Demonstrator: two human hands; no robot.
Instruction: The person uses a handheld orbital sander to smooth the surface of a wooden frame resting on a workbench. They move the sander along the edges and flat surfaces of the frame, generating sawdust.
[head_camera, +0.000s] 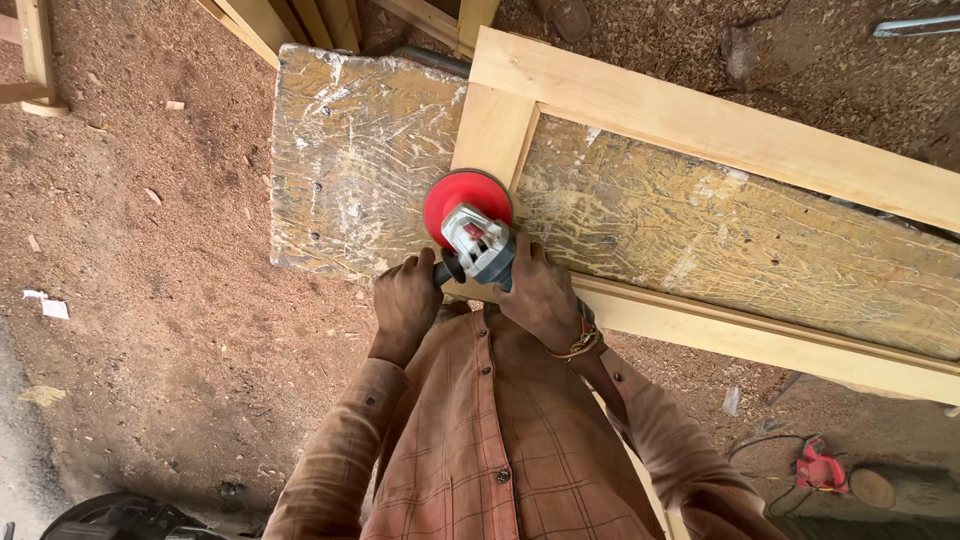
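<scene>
**Operator:** Fingers of my left hand are curled tight around the black side handle of the angle grinder; no gap shows between them and the grip.

**Observer:** And the other hand?

**Operator:** My right hand is wrapped shut over the grinder's grey body, at about four o'clock from the red disc. A gold bangle sits on that wrist.

**Observer:** Where is the disc sitting?

**Operator:** It lies flat-on at the near left corner of the pale wooden frame, overlapping the frame's upright stile. I cannot tell whether it actually touches the wood. The grinder body runs from the disc toward five o'clock, back to my chest.

**Observer:** What carries the frame?

**Operator:** A worn, scratched bench top, yellowish with pale streaks. It shows through the frame's opening and sticks out past the frame toward nine o'clock.

**Observer:** Anything else around?

**Operator:** Sawdust-covered ground on every side. At five o'clock, well apart from my hands, a small red tool lies on the ground with a cable looped beside it. More pale timber pieces stand at eleven o'clock, beyond the bench. My checked brown shirt fills the bottom centre.
</scene>
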